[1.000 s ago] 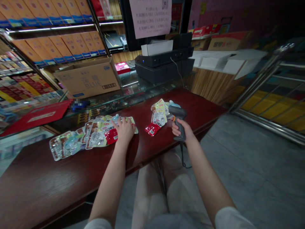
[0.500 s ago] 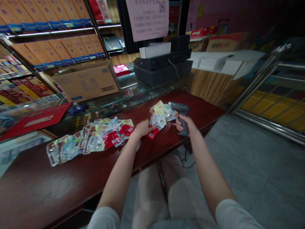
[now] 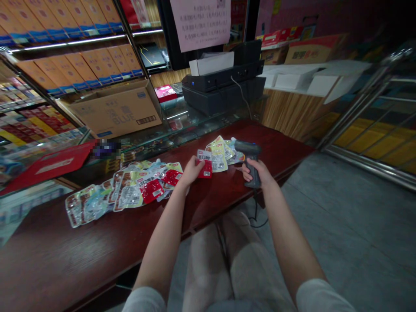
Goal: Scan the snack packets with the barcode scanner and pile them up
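Observation:
My left hand point(image 3: 191, 170) grips a red snack packet point(image 3: 205, 164) and holds it tilted up, barcode side toward the scanner. My right hand point(image 3: 256, 172) is closed on the handle of a dark barcode scanner point(image 3: 248, 151), whose head points left at the packet. Just behind them lies a small pile of snack packets point(image 3: 220, 157) on the dark red wooden counter point(image 3: 97, 234). A longer spread of several snack packets point(image 3: 123, 190) lies to the left of my left hand.
Behind the counter runs a glass display case point(image 3: 152, 134) with a cardboard box point(image 3: 115, 108) and a black printer or register unit point(image 3: 224, 84) on top. Shelves of orange boxes point(image 3: 74, 65) fill the left. The scanner's cable point(image 3: 256, 216) hangs off the counter's edge near my knees.
My left hand left the long spread of packets, reached right to the red packet by the small pile, and lifted it toward the scanner. My right hand stayed on the scanner.

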Demonstrator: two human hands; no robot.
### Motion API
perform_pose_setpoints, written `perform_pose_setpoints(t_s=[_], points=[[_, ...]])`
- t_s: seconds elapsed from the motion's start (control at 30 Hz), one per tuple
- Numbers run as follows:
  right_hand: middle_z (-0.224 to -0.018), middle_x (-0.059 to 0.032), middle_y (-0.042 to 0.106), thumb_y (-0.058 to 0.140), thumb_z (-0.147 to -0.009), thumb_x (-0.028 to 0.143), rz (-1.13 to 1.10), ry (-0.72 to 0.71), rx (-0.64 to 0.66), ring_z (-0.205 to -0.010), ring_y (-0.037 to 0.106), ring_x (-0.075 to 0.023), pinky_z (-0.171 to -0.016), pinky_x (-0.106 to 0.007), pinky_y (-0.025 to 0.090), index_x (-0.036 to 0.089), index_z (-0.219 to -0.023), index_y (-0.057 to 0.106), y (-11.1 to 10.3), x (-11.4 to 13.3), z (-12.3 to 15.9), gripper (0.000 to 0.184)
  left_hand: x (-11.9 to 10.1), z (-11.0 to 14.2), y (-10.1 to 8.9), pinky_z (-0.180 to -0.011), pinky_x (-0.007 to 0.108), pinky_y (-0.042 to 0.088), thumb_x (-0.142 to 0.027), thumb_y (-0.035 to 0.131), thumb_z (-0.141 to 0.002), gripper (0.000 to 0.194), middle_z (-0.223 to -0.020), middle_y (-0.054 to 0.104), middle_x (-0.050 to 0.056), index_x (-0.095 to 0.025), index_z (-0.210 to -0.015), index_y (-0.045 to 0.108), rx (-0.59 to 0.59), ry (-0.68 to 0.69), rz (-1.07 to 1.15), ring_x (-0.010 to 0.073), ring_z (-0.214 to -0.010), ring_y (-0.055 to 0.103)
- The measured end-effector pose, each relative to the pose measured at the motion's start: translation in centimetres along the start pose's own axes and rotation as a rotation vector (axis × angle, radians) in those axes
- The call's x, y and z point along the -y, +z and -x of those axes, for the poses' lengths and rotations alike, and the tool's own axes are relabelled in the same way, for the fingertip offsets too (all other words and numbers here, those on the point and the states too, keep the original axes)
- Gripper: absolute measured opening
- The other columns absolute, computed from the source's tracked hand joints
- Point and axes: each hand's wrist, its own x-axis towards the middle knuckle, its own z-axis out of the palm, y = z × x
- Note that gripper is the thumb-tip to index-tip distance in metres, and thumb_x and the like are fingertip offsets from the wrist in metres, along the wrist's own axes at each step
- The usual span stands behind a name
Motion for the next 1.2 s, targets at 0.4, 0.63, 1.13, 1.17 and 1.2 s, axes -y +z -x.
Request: perform_pose_setpoints(t_s=[0.4,0.63,1.13,1.17,1.2], points=[[-0.054,0.0095,0.049,0.074,-0.078,0.048,0.016,0.078,0.084,-0.034,0.038,-0.0065,-0.037,-0.022,0.031,0.021,-0.099,0.053,0.7,-0.1,0.2,0.040,-0.7,-0.7,-2.2,-0.075,0.028,0.056,-0.045,0.080,-0.069,0.044,-0.084,0.066,-0.002,-0.021,-0.090,0.049,-0.175,0.067,0.615,0.0128,-0.075,0.065],[-0.055,0.0103,0.049,0.071,-0.081,0.046,-0.030,0.095,0.198,-0.033,0.037,-0.0058,-0.036,-0.021,0.031,0.021,-0.100,0.051,4.5,-1.4,0.0,0.037,-1.5,-0.3,-4.2,-0.078,0.030,0.057,-0.047,0.078,-0.072,0.043,-0.087,0.069,-0.001,-0.023,-0.093,0.049,-0.232,0.107,0.638,0.0144,-0.079,0.068],[-0.051,0.0095,0.049,0.073,-0.077,0.046,-0.020,0.224,0.155,-0.031,0.035,-0.0061,-0.033,-0.021,0.028,0.020,-0.094,0.052,6.2,-2.6,0.5,0.038,-1.5,0.0,-4.7,-0.074,0.030,0.056,-0.046,0.081,-0.071,0.044,-0.085,0.067,-0.001,-0.022,-0.090,0.049,-0.249,0.055,0.687,0.0142,-0.075,0.065],[-0.051,0.0096,0.048,0.073,-0.077,0.047,-0.022,0.221,0.148,-0.031,0.035,-0.0061,-0.033,-0.021,0.027,0.020,-0.094,0.052,6.2,-2.7,0.5,0.039,-1.4,0.0,-4.7,-0.074,0.030,0.056,-0.045,0.080,-0.072,0.043,-0.085,0.066,-0.001,-0.022,-0.090,0.049,-0.251,0.051,0.683,0.0145,-0.076,0.065],[-0.051,0.0096,0.048,0.073,-0.077,0.047,-0.024,0.218,0.142,-0.031,0.034,-0.0062,-0.033,-0.021,0.027,0.020,-0.094,0.052,6.1,-2.8,0.4,0.039,-1.4,0.0,-4.8,-0.074,0.031,0.056,-0.045,0.080,-0.073,0.042,-0.086,0.066,0.000,-0.022,-0.090,0.049,-0.254,0.048,0.678,0.0148,-0.076,0.065]])
